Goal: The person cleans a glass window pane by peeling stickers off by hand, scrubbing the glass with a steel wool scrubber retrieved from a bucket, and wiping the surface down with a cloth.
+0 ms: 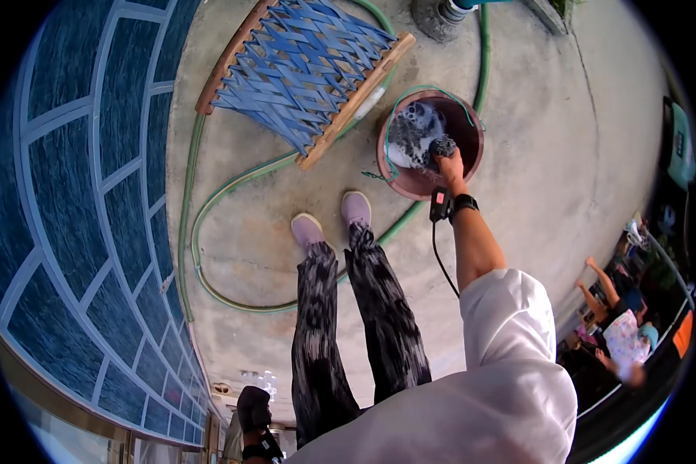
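Head view: a person stands on a concrete floor (533,124) beside a reddish-brown bucket (478,147), the right arm stretched down into its mouth.
Right hand: the right hand (452,164) is closed, fingers curled around a wet, dark clump (442,146); how tightly cannot be told.
Clump: it is in the bucket's mouth, between the fingers and the foam, the lower part hidden.
Bucket: whitish suds (398,153) and dark, bubbly water fill part of it; a green cord (394,104) runs along and over the rim.
Wrist: a black band (463,203) with a small black box (440,203) beside it, a cable trailing off.
Left hand: cannot be made out for certain, nor its grip; a dark shape (253,408) shows near the lower edge.
Floor: a wooden frame (359,100) laced with blue straps (301,66) lies near the bucket; a green hose (243,178) loops past it.
Feet: pinkish shoes (308,230), below black-and-grey trousers (315,309).
Far right: another person (626,340) in pale patterned clothing.
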Available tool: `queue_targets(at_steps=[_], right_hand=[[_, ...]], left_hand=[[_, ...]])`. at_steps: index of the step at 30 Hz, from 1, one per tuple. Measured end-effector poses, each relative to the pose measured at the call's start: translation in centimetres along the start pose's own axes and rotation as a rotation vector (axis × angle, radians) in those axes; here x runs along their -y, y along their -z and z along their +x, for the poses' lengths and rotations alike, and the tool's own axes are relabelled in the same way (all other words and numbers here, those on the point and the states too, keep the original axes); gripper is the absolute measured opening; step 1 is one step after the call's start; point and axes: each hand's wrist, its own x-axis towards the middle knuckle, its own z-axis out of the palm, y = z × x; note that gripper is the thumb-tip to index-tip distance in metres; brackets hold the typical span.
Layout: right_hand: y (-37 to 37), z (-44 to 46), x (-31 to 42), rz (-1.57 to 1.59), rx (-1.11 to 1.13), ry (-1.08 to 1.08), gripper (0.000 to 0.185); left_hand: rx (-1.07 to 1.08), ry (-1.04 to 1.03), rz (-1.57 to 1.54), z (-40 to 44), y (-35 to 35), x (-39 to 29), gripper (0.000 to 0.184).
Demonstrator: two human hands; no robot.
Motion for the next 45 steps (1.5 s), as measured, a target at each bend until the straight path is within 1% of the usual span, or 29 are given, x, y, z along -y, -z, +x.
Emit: queue_targets(at_steps=[2, 3, 5, 6, 8, 9, 11, 14, 15, 17, 20, 21, 22, 24, 27, 31, 34, 36, 37, 39, 40, 42, 43, 44, 45], right_hand=[[-3.4, 1.2, -6.5, 0.314, -0.062, -0.021, 0.041], [-2.6, -0.3, -6.5, 0.308, -0.056, -0.029, 0.041], [0.9, -2.9, -4.0, 0.747, 0.085, -0.167, 0.036], [3.0, -4.0, -2.5, 0.819, 0.213, -0.101, 0.029], [6.8, -7.1, 2.8, 0.916, 0.258, -0.172, 0.027], [7.7, -7.3, 2.8, 0.908, 0.256, -0.176, 0.027], [9.3, -7.1, 3.2, 0.879, 0.322, -0.065, 0.020], [11.7, -8.2, 6.4, 0.840, 0.300, -0.086, 0.019], [11.9, -8.5, 6.8, 0.836, 0.298, -0.085, 0.019], [11.9, -8.7, 7.7, 0.784, 0.191, -0.094, 0.021], [11.9, -9.3, 8.6, 0.743, 0.199, -0.104, 0.021], [11.4, -9.3, 8.8, 0.750, 0.174, -0.051, 0.023], [11.1, -9.4, 8.7, 0.749, 0.176, -0.049, 0.023], [10.5, -9.8, 9.0, 0.744, 0.121, -0.044, 0.008], [10.2, -9.9, 9.3, 0.699, 0.106, -0.084, 0.006], [10.0, -10.0, 9.1, 0.731, 0.103, -0.086, 0.006], [10.2, -9.5, 9.1, 0.698, 0.164, -0.066, 0.009], [9.9, -9.0, 9.1, 0.788, 0.155, 0.072, 0.014], [10.4, -9.5, 10.8, 0.788, 0.158, 0.070, 0.014], [11.8, -9.8, 14.3, 0.960, 0.335, -0.035, 0.022], [12.0, -9.1, 14.7, 1.053, 0.454, -0.033, 0.029], [11.6, -8.5, 15.7, 1.285, 0.527, -0.075, 0.034], [10.4, -7.5, 14.3, 1.285, 0.532, -0.077, 0.034], [8.6, -5.7, 11.6, 1.093, 0.457, -0.226, 0.035], [6.7, -3.5, 8.1, 0.898, 0.380, -0.363, 0.036]], left_hand=[[0.002, 0.005, 0.004, -0.1, -0.3, 0.0, 0.030], [0.002, 0.001, 0.001, -0.2, -0.2, 0.0, 0.030], [-0.003, -0.017, -0.005, 0.3, -0.2, -0.3, 0.031], [-0.002, -0.020, -0.006, -0.1, -0.4, 0.0, 0.031], [-0.003, -0.025, -0.013, -0.3, -0.5, 0.2, 0.031], [0.002, -0.023, -0.005, -0.6, -0.6, 0.7, 0.031], [0.009, -0.014, 0.018, -1.6, -0.9, 1.9, 0.032], [0.031, 0.002, 0.081, -2.9, -1.3, 4.5, 0.032], [0.040, 0.004, 0.099, -3.2, -1.4, 5.1, 0.032], [0.055, 0.006, 0.137, -3.4, -1.7, 5.9, 0.033], [0.070, 0.001, 0.172, -3.3, -2.0, 6.6, 0.033], [0.074, 0.001, 0.178, -3.3, -2.1, 6.8, 0.033], [0.076, -0.002, 0.187, -3.3, -2.2, 7.0, 0.034], [0.084, -0.005, 0.200, -3.2, -2.4, 6.9, 0.034], [0.093, -0.015, 0.211, -3.0, -2.5, 6.6, 0.035], [0.108, -0.020, 0.236, -2.9, -3.0, 6.8, 0.036], [0.118, -0.021, 0.253, -3.1, -3.4, 7.7, 0.036], [0.124, -0.017, 0.273, -3.3, -3.9, 8.4, 0.037], [0.130, -0.019, 0.277, -3.3, -4.2, 8.7, 0.037], [0.134, -0.018, 0.291, -3.3, -4.7, 9.3, 0.037], [0.131, -0.020, 0.293, -3.3, -5.0, 9.7, 0.038], [0.131, -0.012, 0.300, -3.0, -5.9, 10.2, 0.038], [0.160, 0.015, 0.305, -3.1, -5.9, 10.0, 0.040], [0.190, 0.042, 0.312, -3.3, -5.8, 9.9, 0.041], [0.197, 0.056, 0.269, -4.2, -4.8, 8.2, 0.042]])
